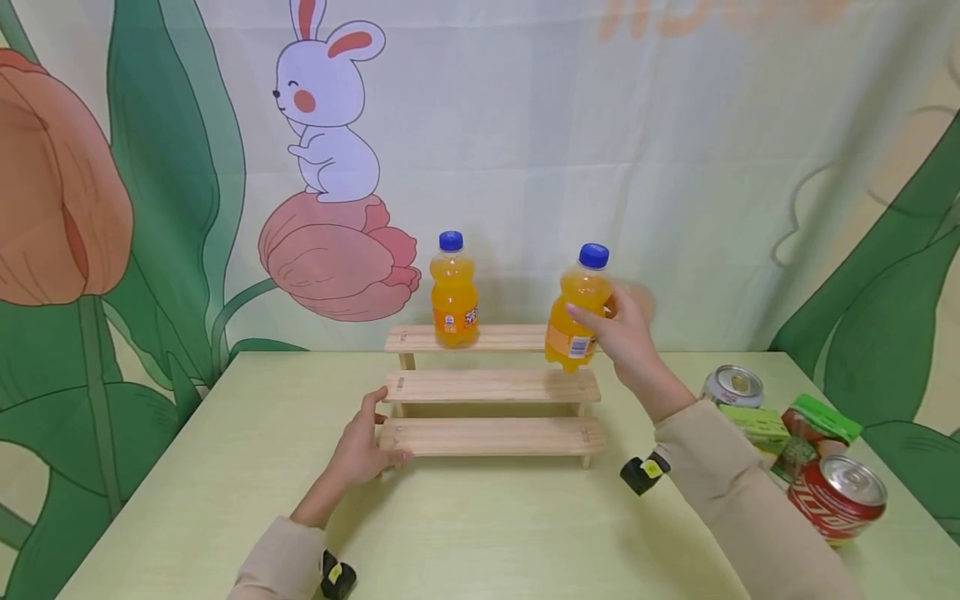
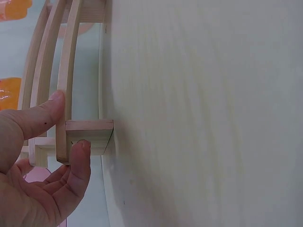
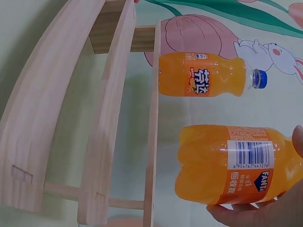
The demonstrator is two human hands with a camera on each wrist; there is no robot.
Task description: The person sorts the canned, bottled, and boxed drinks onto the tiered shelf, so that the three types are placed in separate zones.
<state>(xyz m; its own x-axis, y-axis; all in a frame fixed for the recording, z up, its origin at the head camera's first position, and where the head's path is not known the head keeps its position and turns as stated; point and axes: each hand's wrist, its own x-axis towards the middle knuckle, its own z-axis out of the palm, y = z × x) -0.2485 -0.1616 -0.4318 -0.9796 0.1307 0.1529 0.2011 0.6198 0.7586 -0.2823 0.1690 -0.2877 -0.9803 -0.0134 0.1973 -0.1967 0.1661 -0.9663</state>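
A three-step wooden rack [image 1: 491, 387] stands on the table. My left hand [image 1: 360, 442] grips the left end of its lowest step, thumb on top and fingers beneath, as the left wrist view shows. My right hand [image 1: 630, 342] holds an orange soda bottle [image 1: 577, 312] with a blue cap around its upper body, slightly tilted, near the right end of the top step. In the right wrist view this bottle [image 3: 227, 165] shows its barcode, and its base is apart from the top board. A second soda bottle [image 1: 454, 296] stands upright on the left of the top step.
At the right of the table are a silver-topped can [image 1: 733, 386], a light green box [image 1: 756, 429], a green-capped package [image 1: 813, 429] and a red can [image 1: 838, 498], partly behind my right sleeve. A printed curtain [image 1: 510, 150] hangs behind the rack.
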